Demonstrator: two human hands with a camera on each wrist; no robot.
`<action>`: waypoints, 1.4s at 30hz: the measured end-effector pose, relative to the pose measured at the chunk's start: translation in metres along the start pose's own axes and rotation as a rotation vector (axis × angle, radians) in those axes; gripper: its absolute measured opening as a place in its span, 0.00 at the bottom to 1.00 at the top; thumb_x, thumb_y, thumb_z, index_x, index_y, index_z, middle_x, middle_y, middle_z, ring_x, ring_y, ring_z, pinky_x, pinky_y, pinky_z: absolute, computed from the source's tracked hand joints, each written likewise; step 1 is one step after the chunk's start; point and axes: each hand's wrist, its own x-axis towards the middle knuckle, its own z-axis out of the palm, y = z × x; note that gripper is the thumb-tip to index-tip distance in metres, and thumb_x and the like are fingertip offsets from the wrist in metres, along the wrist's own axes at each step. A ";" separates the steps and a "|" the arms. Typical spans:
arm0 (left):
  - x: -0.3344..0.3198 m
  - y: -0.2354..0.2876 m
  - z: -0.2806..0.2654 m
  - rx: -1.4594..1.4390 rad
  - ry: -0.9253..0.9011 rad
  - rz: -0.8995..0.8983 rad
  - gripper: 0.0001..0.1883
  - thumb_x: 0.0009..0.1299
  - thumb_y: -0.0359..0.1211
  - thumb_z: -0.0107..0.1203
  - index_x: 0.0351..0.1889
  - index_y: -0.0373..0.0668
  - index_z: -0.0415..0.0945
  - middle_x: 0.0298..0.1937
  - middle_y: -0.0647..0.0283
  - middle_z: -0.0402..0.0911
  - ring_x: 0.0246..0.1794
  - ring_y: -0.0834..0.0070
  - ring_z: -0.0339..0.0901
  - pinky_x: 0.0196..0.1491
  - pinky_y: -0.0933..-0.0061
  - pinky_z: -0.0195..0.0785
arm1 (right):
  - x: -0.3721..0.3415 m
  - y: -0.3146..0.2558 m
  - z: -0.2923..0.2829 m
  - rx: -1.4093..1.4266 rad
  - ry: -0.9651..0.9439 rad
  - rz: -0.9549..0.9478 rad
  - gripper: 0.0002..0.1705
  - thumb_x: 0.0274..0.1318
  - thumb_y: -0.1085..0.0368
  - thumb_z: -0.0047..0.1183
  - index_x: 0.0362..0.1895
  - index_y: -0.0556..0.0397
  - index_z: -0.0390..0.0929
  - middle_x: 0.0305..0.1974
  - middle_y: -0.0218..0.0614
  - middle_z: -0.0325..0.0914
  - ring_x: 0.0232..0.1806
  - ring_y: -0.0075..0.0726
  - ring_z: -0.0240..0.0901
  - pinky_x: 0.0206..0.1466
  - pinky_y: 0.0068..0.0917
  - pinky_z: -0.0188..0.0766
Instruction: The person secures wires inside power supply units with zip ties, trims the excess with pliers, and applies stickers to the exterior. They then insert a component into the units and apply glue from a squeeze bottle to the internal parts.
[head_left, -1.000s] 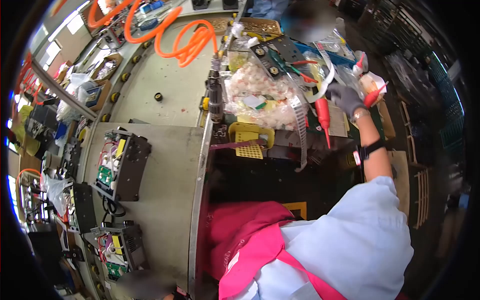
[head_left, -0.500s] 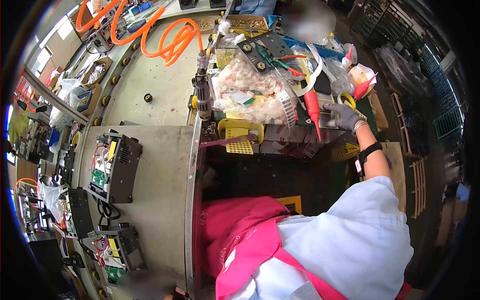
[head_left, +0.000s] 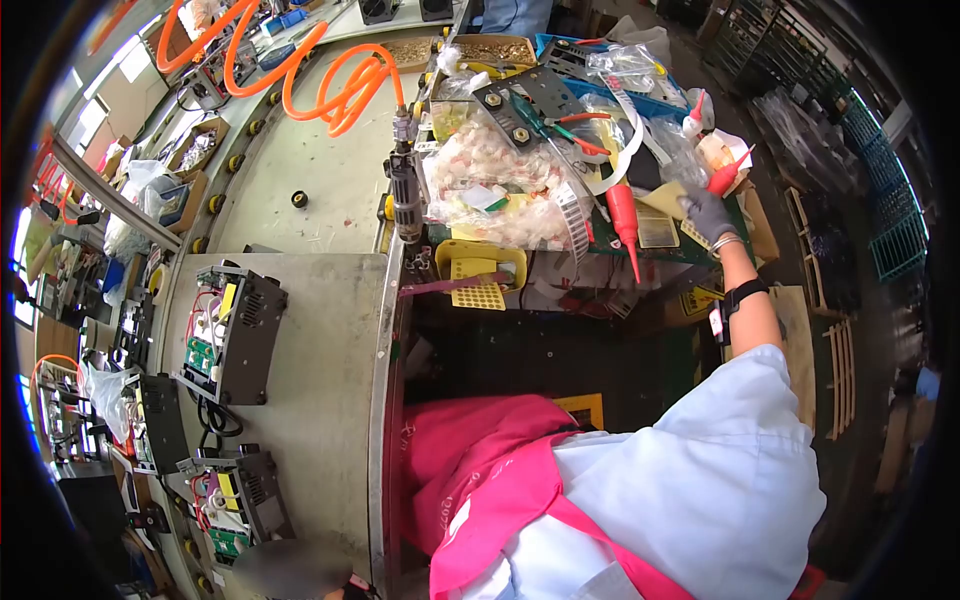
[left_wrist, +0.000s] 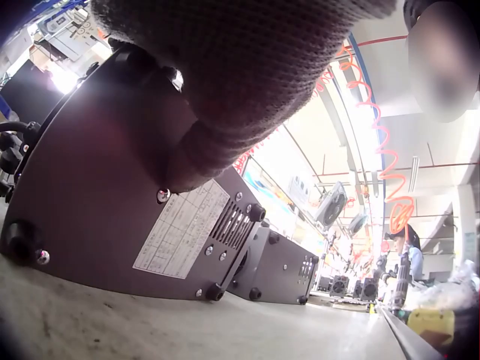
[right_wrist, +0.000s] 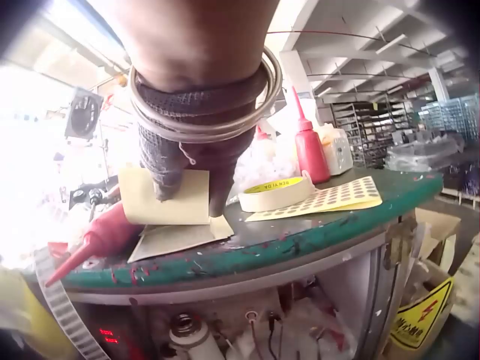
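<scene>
My right hand [head_left: 708,213], in a grey knit glove, pinches a pale yellow paper sheet [right_wrist: 169,199] over the bench's near edge. A second sheet [right_wrist: 176,241] lies flat under it, and a red squeeze bottle [head_left: 622,215] is just left of them. In the left wrist view my gloved left hand [left_wrist: 247,75] grips the upper edge of a dark metal equipment case [left_wrist: 112,187], a bent digit against its side panel beside a white printed label [left_wrist: 182,229]. The head view shows this case only partly, at the bottom.
A tape roll [right_wrist: 276,193] and a yellow dotted sticker sheet [right_wrist: 330,199] lie right of the papers. Another open unit [head_left: 235,335] stands on the grey work surface [head_left: 320,400]. An air screwdriver [head_left: 405,190] hangs from an orange coiled hose [head_left: 345,100]. Bagged small parts [head_left: 500,170] cover the bench.
My right hand came down from beside the red bottle toward the bench edge, then took up the yellow sheet, which is now lifted. The view shifted slightly; the units stayed in place.
</scene>
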 end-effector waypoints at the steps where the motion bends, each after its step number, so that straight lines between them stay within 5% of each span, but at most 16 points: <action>1: 0.001 -0.001 -0.001 -0.002 0.000 -0.003 0.37 0.63 0.48 0.59 0.70 0.56 0.59 0.59 0.49 0.67 0.55 0.49 0.70 0.52 0.49 0.68 | 0.008 0.000 -0.005 0.000 0.052 0.001 0.20 0.60 0.56 0.54 0.51 0.56 0.78 0.41 0.49 0.82 0.44 0.50 0.79 0.48 0.33 0.73; 10: 0.005 -0.011 -0.001 0.116 0.168 0.102 0.35 0.65 0.42 0.60 0.70 0.52 0.59 0.58 0.54 0.69 0.54 0.56 0.73 0.49 0.57 0.72 | 0.054 -0.052 -0.110 -0.301 0.392 -0.186 0.14 0.58 0.53 0.54 0.42 0.47 0.81 0.37 0.49 0.79 0.41 0.56 0.76 0.42 0.41 0.73; 13: -0.003 0.048 -0.055 0.205 0.326 0.169 0.32 0.62 0.47 0.64 0.62 0.44 0.67 0.45 0.50 0.78 0.39 0.56 0.76 0.39 0.53 0.71 | 0.049 -0.128 -0.147 -0.443 0.477 -0.216 0.15 0.58 0.52 0.54 0.40 0.47 0.82 0.34 0.49 0.79 0.38 0.56 0.77 0.40 0.42 0.73; 15: -0.008 0.055 -0.044 -0.517 0.047 0.084 0.33 0.65 0.44 0.60 0.66 0.43 0.63 0.50 0.54 0.75 0.46 0.62 0.76 0.45 0.60 0.72 | 0.025 -0.202 -0.148 -0.448 0.551 -0.264 0.16 0.58 0.50 0.54 0.39 0.48 0.82 0.33 0.48 0.80 0.36 0.54 0.77 0.39 0.42 0.73; 19: -0.018 0.111 -0.074 -1.509 -0.753 0.106 0.33 0.71 0.51 0.51 0.60 0.30 0.65 0.47 0.51 0.78 0.47 0.63 0.78 0.49 0.63 0.73 | -0.038 -0.337 -0.094 0.224 0.388 -1.000 0.14 0.57 0.54 0.54 0.38 0.51 0.82 0.27 0.36 0.77 0.29 0.46 0.73 0.34 0.39 0.70; 21: -0.025 0.129 -0.066 -1.979 -1.245 0.032 0.41 0.70 0.59 0.48 0.66 0.33 0.59 0.61 0.44 0.70 0.58 0.54 0.73 0.58 0.50 0.69 | -0.084 -0.398 -0.049 0.308 0.310 -1.408 0.12 0.47 0.64 0.54 0.40 0.47 0.79 0.27 0.29 0.73 0.30 0.38 0.71 0.32 0.38 0.68; 23: -0.014 0.137 -0.067 -2.305 -1.497 -0.060 0.42 0.70 0.61 0.44 0.70 0.36 0.54 0.67 0.46 0.64 0.66 0.56 0.65 0.65 0.45 0.60 | -0.137 -0.447 -0.005 0.448 0.101 -1.674 0.12 0.43 0.63 0.56 0.37 0.49 0.78 0.21 0.28 0.65 0.28 0.32 0.69 0.29 0.33 0.68; 24: -0.003 0.138 -0.078 -2.205 -1.403 -0.028 0.41 0.73 0.61 0.38 0.71 0.37 0.54 0.68 0.49 0.64 0.63 0.54 0.68 0.63 0.43 0.60 | -0.162 -0.464 0.018 0.520 0.062 -1.795 0.12 0.43 0.63 0.55 0.36 0.50 0.78 0.22 0.27 0.66 0.28 0.31 0.69 0.28 0.31 0.67; 27: 0.019 0.108 -0.095 -2.027 -1.209 -0.242 0.27 0.72 0.41 0.52 0.65 0.38 0.63 0.59 0.58 0.74 0.54 0.73 0.75 0.58 0.67 0.67 | -0.222 -0.497 0.050 0.740 -0.083 -2.083 0.13 0.43 0.62 0.55 0.34 0.54 0.78 0.24 0.28 0.71 0.29 0.31 0.70 0.28 0.27 0.67; 31: 0.003 0.065 -0.084 -1.737 -0.879 -0.412 0.17 0.68 0.31 0.58 0.54 0.38 0.73 0.46 0.67 0.80 0.43 0.82 0.76 0.51 0.76 0.70 | -0.275 -0.512 0.073 0.767 -0.494 -2.318 0.18 0.48 0.57 0.55 0.41 0.54 0.77 0.29 0.31 0.74 0.35 0.35 0.72 0.35 0.31 0.70; 34: -0.016 0.039 -0.068 -1.625 -0.696 -0.300 0.13 0.69 0.29 0.57 0.51 0.37 0.76 0.41 0.69 0.80 0.42 0.86 0.72 0.48 0.79 0.67 | -0.286 -0.526 0.077 0.878 -0.891 -2.278 0.20 0.49 0.53 0.53 0.43 0.49 0.76 0.40 0.35 0.77 0.50 0.42 0.73 0.49 0.39 0.72; 36: -0.024 0.034 -0.076 -1.667 -0.649 -0.273 0.14 0.68 0.27 0.56 0.52 0.37 0.76 0.41 0.70 0.80 0.42 0.86 0.72 0.48 0.80 0.67 | -0.268 -0.548 0.094 1.037 -0.657 -2.185 0.17 0.46 0.56 0.56 0.41 0.45 0.76 0.44 0.36 0.73 0.53 0.47 0.71 0.52 0.41 0.69; 38: -0.028 0.039 -0.085 -1.568 -0.563 -0.136 0.16 0.67 0.23 0.55 0.54 0.37 0.75 0.42 0.71 0.80 0.42 0.86 0.72 0.47 0.80 0.67 | -0.244 -0.575 0.085 0.875 -0.162 -1.769 0.25 0.45 0.58 0.60 0.52 0.43 0.75 0.50 0.36 0.72 0.56 0.46 0.65 0.52 0.38 0.67; 39: -0.031 0.042 -0.089 -1.542 -0.569 -0.130 0.17 0.67 0.24 0.56 0.55 0.37 0.75 0.42 0.71 0.80 0.42 0.85 0.72 0.47 0.80 0.67 | -0.231 -0.588 0.083 0.888 -0.200 -1.647 0.26 0.43 0.65 0.64 0.51 0.48 0.76 0.50 0.38 0.75 0.52 0.41 0.72 0.55 0.40 0.68; 41: -0.033 0.046 -0.091 -1.488 -0.572 -0.098 0.18 0.67 0.25 0.57 0.55 0.38 0.74 0.42 0.70 0.80 0.42 0.85 0.72 0.46 0.80 0.68 | -0.217 -0.584 0.106 1.009 -1.244 -1.162 0.27 0.49 0.69 0.62 0.57 0.52 0.73 0.49 0.38 0.77 0.49 0.29 0.74 0.51 0.33 0.73; 42: -0.032 0.044 -0.081 -1.428 -0.556 0.014 0.18 0.66 0.25 0.57 0.55 0.38 0.74 0.40 0.69 0.80 0.42 0.85 0.73 0.45 0.80 0.68 | -0.214 -0.584 0.117 1.054 -1.174 -1.178 0.27 0.50 0.71 0.60 0.58 0.53 0.72 0.48 0.41 0.78 0.48 0.31 0.76 0.51 0.32 0.73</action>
